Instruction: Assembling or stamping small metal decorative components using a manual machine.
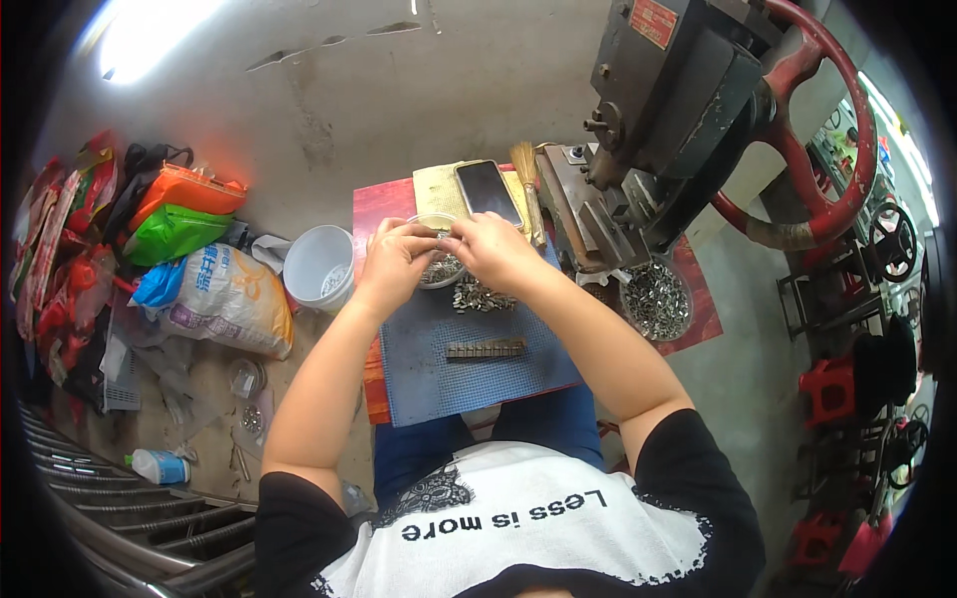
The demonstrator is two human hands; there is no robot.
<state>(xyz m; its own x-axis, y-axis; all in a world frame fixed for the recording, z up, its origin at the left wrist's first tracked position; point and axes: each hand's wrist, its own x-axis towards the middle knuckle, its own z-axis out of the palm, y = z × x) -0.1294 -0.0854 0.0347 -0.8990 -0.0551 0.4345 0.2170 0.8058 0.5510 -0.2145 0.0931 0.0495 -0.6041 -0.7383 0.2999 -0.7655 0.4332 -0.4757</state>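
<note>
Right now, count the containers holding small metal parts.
3: a clear bowl under the hands, a round tub right of the mat by the press, a white bucket left. Others may be hidden.

Small part pinched between left hand (394,261) and right hand (490,249): too small to identify. Clear bowl (439,267) half hidden beneath both hands. Contents of white bucket (317,267), at 9 o'clock of hands, indistinct. Red handwheel (827,130), 2 o'clock, cut by top edge.

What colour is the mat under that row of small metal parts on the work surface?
Blue: the mat is blue with a fine grid texture, seen clearly in the head view.
</note>
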